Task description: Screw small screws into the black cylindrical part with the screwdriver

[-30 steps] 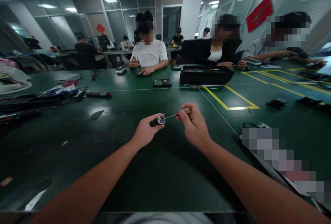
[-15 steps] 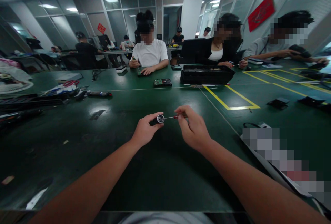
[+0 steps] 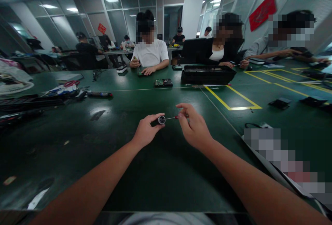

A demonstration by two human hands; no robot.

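Note:
My left hand [image 3: 147,131] is closed around a short black cylinder [image 3: 161,119] with a silver ring at its open end, which faces me. It looks like the head of a flashlight, though its kind is not certain. In my right hand [image 3: 194,126] is a thin screwdriver [image 3: 171,118] with a red handle, pinched between thumb and fingers, the index finger raised. The screwdriver's metal shaft points left and its tip meets the ringed end of the cylinder. Both hands are held above the green table [image 3: 166,176].
A long black case [image 3: 207,75] and a green circuit board [image 3: 163,82] lie farther back. Scissors [image 3: 72,83] and dark tools [image 3: 100,94] are at left. A partly blurred sheet [image 3: 275,159] lies at right. A person [image 3: 150,53] in a white shirt works opposite, others beside.
My right index finger has lifted slightly from the screwdriver handle. The cylinder and my left hand have barely moved.

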